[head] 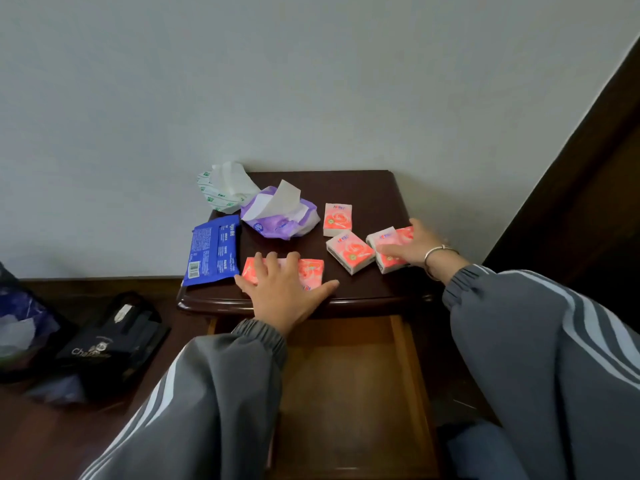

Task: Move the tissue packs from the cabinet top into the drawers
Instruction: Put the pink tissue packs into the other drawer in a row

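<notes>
On the cabinet top, above the open drawer, grip each pack fully before lifting: the left hand lies flat, spread on the front-edge pack, while the right hand covers the right-edge pack, grip unclear.

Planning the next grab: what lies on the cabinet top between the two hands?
In the head view, one tilted pink tissue pack lies between the left hand and the right hand.

A: Site type?
B: Home, looks like a bedroom. Dark wooden bedside cabinet against plain white wall, drawer open below the fingers.
A: More?
B: Dark wood floor, shopping bags lying left of the fingers.
</notes>
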Demonstrator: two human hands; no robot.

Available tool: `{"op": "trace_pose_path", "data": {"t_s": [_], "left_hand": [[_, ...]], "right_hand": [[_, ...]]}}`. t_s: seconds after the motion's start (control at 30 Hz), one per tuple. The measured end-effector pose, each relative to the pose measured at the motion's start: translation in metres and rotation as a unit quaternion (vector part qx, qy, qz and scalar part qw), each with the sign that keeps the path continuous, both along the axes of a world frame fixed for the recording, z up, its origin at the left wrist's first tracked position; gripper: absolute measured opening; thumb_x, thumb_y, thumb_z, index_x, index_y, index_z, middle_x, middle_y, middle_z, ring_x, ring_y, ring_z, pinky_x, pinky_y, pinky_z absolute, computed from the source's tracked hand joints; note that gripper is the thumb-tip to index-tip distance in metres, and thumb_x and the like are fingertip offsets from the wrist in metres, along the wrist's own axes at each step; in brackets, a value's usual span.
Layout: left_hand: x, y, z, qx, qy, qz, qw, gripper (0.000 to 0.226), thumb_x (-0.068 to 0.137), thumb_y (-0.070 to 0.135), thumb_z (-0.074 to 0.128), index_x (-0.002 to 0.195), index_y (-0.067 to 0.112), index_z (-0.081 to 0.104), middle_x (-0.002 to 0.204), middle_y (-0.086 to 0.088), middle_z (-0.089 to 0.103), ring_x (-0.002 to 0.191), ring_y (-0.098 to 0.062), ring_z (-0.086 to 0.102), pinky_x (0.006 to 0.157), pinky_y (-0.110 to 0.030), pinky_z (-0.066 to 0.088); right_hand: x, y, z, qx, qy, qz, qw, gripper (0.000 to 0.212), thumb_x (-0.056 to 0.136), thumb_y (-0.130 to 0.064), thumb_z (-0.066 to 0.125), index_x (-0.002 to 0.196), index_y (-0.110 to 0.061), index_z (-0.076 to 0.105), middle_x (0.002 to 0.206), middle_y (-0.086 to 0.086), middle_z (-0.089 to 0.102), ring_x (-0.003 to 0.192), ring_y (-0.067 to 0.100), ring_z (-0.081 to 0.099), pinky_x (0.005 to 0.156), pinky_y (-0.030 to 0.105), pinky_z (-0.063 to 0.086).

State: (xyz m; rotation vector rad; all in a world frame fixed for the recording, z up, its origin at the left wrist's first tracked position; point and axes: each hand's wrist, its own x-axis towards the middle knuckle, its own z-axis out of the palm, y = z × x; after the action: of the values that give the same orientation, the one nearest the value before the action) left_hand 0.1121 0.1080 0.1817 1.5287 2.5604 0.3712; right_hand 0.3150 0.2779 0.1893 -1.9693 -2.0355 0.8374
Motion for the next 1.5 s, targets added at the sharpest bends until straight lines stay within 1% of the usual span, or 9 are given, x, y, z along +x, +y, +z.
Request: {"op": "trace_pose_path", "data": {"t_s": [0.4,0.57,0.7,0.9,1.07,1.13,1.23,1.4,1.5], "left_hand": [[-0.014,-0.012,0.0,0.039,0.038,-0.041,0.998,0.073,0.056,0.067,0.051,0.117,0.027,0.047,0.119,0.003,0.051,0.12,-0.026,0.039,0.091,-0.051,0.033],[-0.018,-0.059,-0.004,0.166,-0.049,-0.016,0.985,0.062,0.06,0.067,0.055,0.111,0.033,0.047,0.107,0.011,0.047,0.112,-0.019,0.039,0.088,-0.046,0.033],[-0.025,-0.123,-0.013,0.244,-0.085,0.007,0.966,0.057,0.055,0.061,0.057,0.106,0.039,0.044,0.101,0.016,0.042,0.109,-0.015,0.037,0.085,-0.043,0.034],[-0.029,-0.175,-0.03,0.24,-0.044,0.06,0.968,0.06,0.059,0.06,0.052,0.109,0.026,0.051,0.11,0.007,0.048,0.117,-0.024,0.039,0.095,-0.051,0.034],[-0.035,-0.188,-0.049,0.215,0.009,0.061,0.975,0.065,0.057,0.056,0.052,0.11,0.018,0.054,0.114,-0.003,0.052,0.118,-0.031,0.042,0.093,-0.05,0.033],[-0.039,-0.187,-0.052,0.218,0.009,0.067,0.974,0.065,0.059,0.057,0.053,0.112,0.019,0.052,0.115,-0.002,0.051,0.118,-0.03,0.042,0.093,-0.051,0.034],[-0.041,-0.183,-0.053,0.222,-0.016,0.1,0.97,0.063,0.063,0.06,0.053,0.113,0.021,0.052,0.117,-0.001,0.051,0.12,-0.027,0.04,0.095,-0.051,0.034],[-0.044,-0.183,-0.055,0.224,-0.037,0.116,0.967,0.068,0.061,0.06,0.05,0.116,0.02,0.051,0.119,-0.002,0.05,0.123,-0.029,0.038,0.097,-0.053,0.034],[-0.043,-0.183,-0.053,0.22,-0.03,0.106,0.969,0.069,0.061,0.06,0.049,0.116,0.019,0.051,0.12,-0.003,0.051,0.124,-0.031,0.039,0.097,-0.053,0.034]], "right_hand": [[0.027,-0.046,-0.009,-0.018,0.252,-0.127,0.959,0.065,0.058,-0.037,0.085,0.108,-0.021,0.047,0.113,0.008,0.06,0.098,0.025,0.062,0.079,0.042,0.056],[0.052,-0.117,0.006,-0.082,0.369,-0.088,0.922,0.057,0.063,-0.036,0.084,0.107,-0.027,0.048,0.106,0.0,0.062,0.083,0.014,0.067,0.047,0.021,0.051],[0.044,-0.182,-0.001,-0.126,0.364,-0.001,0.923,0.061,0.049,-0.047,0.087,0.099,-0.035,0.053,0.101,-0.005,0.063,0.075,0.011,0.071,0.053,0.02,0.053],[-0.017,-0.237,-0.048,-0.18,0.236,0.044,0.954,0.066,0.058,-0.041,0.086,0.108,-0.026,0.045,0.103,-0.003,0.062,0.083,0.01,0.066,0.057,0.023,0.055],[-0.044,-0.262,-0.072,-0.215,0.105,0.088,0.967,0.093,0.059,-0.073,0.068,0.128,-0.02,0.036,0.122,0.001,0.053,0.107,0.02,0.058,0.088,0.034,0.049],[-0.044,-0.262,-0.073,-0.224,0.11,0.07,0.966,0.085,0.069,-0.077,0.054,0.129,-0.019,0.037,0.106,-0.003,0.059,0.091,0.013,0.06,0.078,0.028,0.045],[-0.036,-0.253,-0.075,-0.222,0.157,-0.01,0.962,0.053,0.089,-0.052,0.049,0.128,-0.017,0.042,0.095,0.001,0.056,0.076,0.012,0.054,0.059,0.022,0.039],[-0.023,-0.251,-0.082,-0.183,0.232,-0.048,0.954,0.03,0.089,-0.027,0.059,0.114,-0.015,0.049,0.098,0.005,0.059,0.089,0.019,0.058,0.081,0.032,0.048],[-0.031,-0.257,-0.081,-0.125,0.223,-0.019,0.967,0.026,0.082,-0.037,0.068,0.096,-0.022,0.052,0.092,-0.002,0.062,0.078,0.008,0.057,0.067,0.024,0.045]]}}
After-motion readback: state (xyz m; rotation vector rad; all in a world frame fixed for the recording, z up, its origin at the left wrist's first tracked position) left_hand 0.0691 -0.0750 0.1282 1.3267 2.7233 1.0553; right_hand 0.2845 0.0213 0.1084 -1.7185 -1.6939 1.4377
